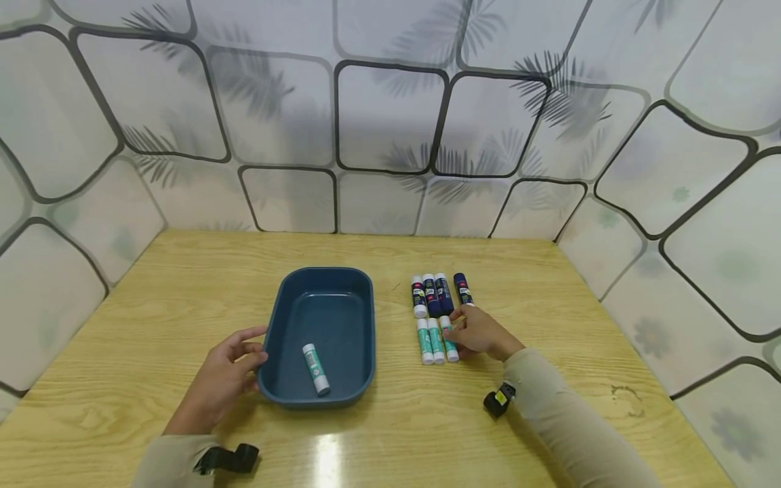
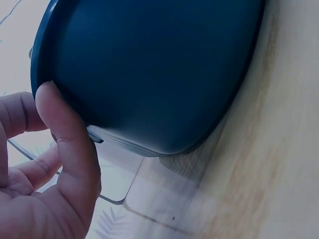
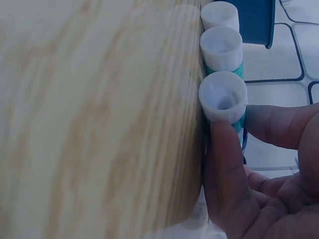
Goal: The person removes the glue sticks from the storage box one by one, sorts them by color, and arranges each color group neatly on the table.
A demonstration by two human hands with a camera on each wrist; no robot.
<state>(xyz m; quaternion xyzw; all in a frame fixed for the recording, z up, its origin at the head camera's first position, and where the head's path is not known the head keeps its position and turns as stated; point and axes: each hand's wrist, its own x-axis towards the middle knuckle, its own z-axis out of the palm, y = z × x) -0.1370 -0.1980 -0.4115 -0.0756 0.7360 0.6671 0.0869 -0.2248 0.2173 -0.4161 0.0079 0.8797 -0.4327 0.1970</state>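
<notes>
In the head view my right hand [image 1: 478, 332] pinches the rightmost teal-and-white glue stick [image 1: 451, 347] of a row of three lying on the table. Seen from the right wrist, the thumb and index finger [image 3: 276, 127] meet at its sides, just behind the hollow white end [image 3: 223, 97]. Two matching glue sticks [image 1: 436, 342] lie against its left. My left hand [image 1: 226, 373] touches the left rim of a dark blue basin [image 1: 373, 332] with thumb and fingertips, fingers loosely bent. One teal glue stick [image 1: 315, 369] lies inside the basin.
Behind the teal row lie three navy glue sticks [image 1: 430, 295] side by side, with another navy one [image 1: 462, 288] a little apart at their right. A patterned wall covering [image 1: 390, 115] encloses the wooden table [image 1: 201, 271] at the back and sides.
</notes>
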